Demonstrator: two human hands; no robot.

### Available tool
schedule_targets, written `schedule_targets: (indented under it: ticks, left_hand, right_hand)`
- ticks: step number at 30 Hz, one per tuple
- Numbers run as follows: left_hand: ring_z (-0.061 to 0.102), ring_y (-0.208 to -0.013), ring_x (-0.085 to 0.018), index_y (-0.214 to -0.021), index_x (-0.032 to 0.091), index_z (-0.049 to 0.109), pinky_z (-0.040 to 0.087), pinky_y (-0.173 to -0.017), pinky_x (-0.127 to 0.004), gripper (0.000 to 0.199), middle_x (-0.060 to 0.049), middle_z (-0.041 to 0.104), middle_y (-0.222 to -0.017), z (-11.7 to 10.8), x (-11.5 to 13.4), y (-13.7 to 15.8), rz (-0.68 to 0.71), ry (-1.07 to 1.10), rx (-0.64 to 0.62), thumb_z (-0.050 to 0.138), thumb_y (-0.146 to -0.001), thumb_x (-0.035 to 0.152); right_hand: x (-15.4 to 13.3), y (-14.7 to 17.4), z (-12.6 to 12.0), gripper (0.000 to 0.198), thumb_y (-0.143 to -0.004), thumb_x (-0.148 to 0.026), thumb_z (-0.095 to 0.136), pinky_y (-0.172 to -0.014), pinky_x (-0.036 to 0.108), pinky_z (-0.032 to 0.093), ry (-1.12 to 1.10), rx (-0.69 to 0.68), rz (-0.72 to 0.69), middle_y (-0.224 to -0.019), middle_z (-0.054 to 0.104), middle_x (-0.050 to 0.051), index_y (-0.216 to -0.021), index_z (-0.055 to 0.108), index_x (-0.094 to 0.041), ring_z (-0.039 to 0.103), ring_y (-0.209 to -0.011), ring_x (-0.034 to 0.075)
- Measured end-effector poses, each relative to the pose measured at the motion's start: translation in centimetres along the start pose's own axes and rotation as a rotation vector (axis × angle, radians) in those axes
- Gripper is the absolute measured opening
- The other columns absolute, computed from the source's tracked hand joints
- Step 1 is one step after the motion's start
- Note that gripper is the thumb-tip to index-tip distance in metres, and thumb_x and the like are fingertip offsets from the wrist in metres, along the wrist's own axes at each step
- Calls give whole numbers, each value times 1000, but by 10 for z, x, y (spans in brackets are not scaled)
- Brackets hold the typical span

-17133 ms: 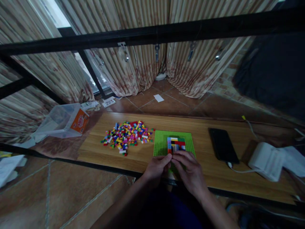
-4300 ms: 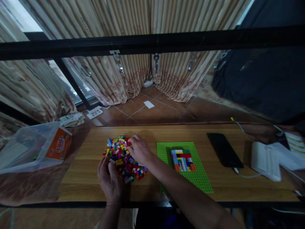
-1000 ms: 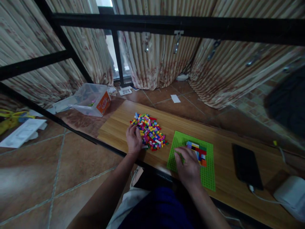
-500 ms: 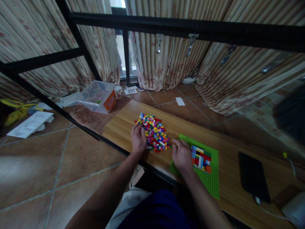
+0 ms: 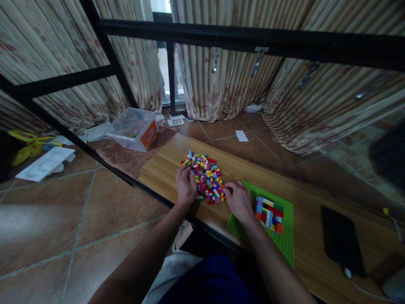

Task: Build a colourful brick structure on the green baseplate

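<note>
A heap of small multicoloured toy bricks [image 5: 209,179] lies on the wooden table. My left hand [image 5: 186,186] rests against the heap's left side, fingers curled inward among the bricks; anything between them is too small to tell. At the right edge of the heap, my right hand [image 5: 238,200] has thumb and forefinger drawn together, and what they pinch is not clear. The right wrist and forearm cross over a green studded baseplate [image 5: 286,240]. On that plate stands a block of joined bricks [image 5: 270,214] in red, white, blue, orange and other colours.
A black phone [image 5: 343,240] with a white cable lies to the right on the wooden tabletop [image 5: 161,162]. A clear plastic box [image 5: 134,128] and a white moulded tray [image 5: 46,164] are on the tiled floor. Black metal bars [image 5: 202,31] run across beyond the table.
My right hand has moved slightly left, from beside the baseplate to the heap's edge, and its fingers have drawn together. My left hand stays at the heap. The view has shifted slightly.
</note>
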State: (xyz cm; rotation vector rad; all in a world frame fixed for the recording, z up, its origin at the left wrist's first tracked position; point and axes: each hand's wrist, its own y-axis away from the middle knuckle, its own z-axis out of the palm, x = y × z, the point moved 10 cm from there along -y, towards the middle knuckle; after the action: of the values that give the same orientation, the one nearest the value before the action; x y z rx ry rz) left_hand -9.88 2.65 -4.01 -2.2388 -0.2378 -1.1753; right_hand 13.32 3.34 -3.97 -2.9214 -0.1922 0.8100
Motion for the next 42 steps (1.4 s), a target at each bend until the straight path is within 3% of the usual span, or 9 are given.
schedule_targets:
  ticks: [5,17,24,31,37,42]
  left_hand:
    - [56,-115,-25,-107,16,65,44,-104,-46,24,-14,60,-119,0,0,0,2,22,4,51,-91,28]
    - [56,-116,-25,-107,16,64,44,-104,-48,23,-14,60,-119,0,-1,1,6,15,14,51,-92,27]
    - [57,-114,-25,-107,14,64,45,-103,-46,24,-15,61,-118,1,2,1,8,9,3,49,-92,25]
    - [56,-116,-25,-107,15,63,45,-103,-48,22,-14,60,-120,2,0,2,3,8,6,50,-92,25]
    - [56,-116,-25,-107,16,64,44,-105,-48,23,-14,61,-119,1,0,3,-4,12,15,50,-92,25]
    - [56,-117,-26,-107,16,64,44,-105,-48,23,-14,60,-121,2,1,3,-10,32,-2,50,-92,26]
  right_hand:
    - [6,0,0,15,-85,-26,55,-83,32,44,-70,-4,19,-90,62,6,-80,68,-20,59,-86,19]
    - [-16,-26,9,22,-87,-26,52,-86,33,44,-62,50,-36,-96,65,8,-98,70,-19,59,-91,20]
    - [-16,-28,13,24,-86,-17,47,-84,29,44,-14,21,-44,-92,64,7,-80,70,-18,61,-87,18]
    - [-15,-56,7,23,-88,-30,53,-80,30,44,48,109,12,-97,66,8,-101,68,-18,61,-88,19]
    - [-13,-64,16,19,-88,-28,53,-75,29,43,90,65,25,-89,68,8,-85,71,-20,62,-83,19]
    - [-8,-54,14,16,-85,-26,56,-71,28,43,62,-3,9,-84,71,4,-84,71,-23,64,-79,18]
